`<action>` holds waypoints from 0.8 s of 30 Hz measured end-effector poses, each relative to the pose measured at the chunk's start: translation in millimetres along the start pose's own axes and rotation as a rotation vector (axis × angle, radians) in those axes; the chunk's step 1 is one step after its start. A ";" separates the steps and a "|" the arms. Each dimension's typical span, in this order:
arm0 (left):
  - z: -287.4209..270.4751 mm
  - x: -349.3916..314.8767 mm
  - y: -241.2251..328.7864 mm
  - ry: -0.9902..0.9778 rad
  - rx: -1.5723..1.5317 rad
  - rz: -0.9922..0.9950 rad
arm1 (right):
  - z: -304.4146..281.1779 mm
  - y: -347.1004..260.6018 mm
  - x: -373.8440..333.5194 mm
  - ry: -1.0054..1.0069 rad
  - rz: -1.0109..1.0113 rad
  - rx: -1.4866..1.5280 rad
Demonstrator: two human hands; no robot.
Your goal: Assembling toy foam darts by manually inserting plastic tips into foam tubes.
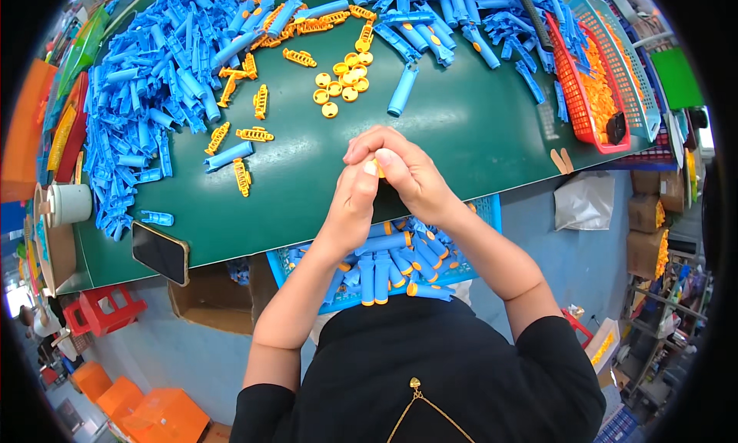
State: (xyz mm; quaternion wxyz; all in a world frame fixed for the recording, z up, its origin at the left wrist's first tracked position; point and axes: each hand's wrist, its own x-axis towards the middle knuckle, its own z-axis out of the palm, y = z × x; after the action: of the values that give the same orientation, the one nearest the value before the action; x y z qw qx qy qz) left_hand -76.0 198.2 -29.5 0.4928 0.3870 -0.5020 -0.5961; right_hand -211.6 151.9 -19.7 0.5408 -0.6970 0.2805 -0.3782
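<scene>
Worktable [492, 143], green, a loose heap of blue plastic casings [146, 89] at its left. Open-mesh basket [494, 212], light blue, at the near table edge, holding blue tubes [382, 278] with orange ends. Basket, red mesh [573, 93], far right, containing orange pieces [596, 85]. Left hand [350, 208] and right hand [411, 178], brought together above the near edge, fingers curled, thumbs closed on a small yellow piece [379, 168], mostly hidden. Smartphone [160, 252], dark-screened, near left. Slatted yellow-orange inserts [261, 102], scattered left of centre. Round yellow caps [350, 94], clustered beyond the hands.
</scene>
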 end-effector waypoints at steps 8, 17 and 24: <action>-14.9 -30.8 37.0 -0.282 0.531 0.012 | -46.0 -17.2 24.0 0.104 0.037 -0.090; -120.5 132.4 47.3 0.469 1.461 0.464 | -78.3 12.1 108.9 0.004 -0.010 -0.768; -144.3 169.5 41.6 0.631 1.835 0.578 | -79.6 36.5 104.5 0.095 -0.204 -0.918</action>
State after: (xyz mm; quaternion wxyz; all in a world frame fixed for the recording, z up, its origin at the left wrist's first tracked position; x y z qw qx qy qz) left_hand 33.8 1.0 -11.4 0.2407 0.6200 -0.6877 0.2913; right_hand -218.9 15.7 -21.3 0.1237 -0.8699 0.3733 -0.2977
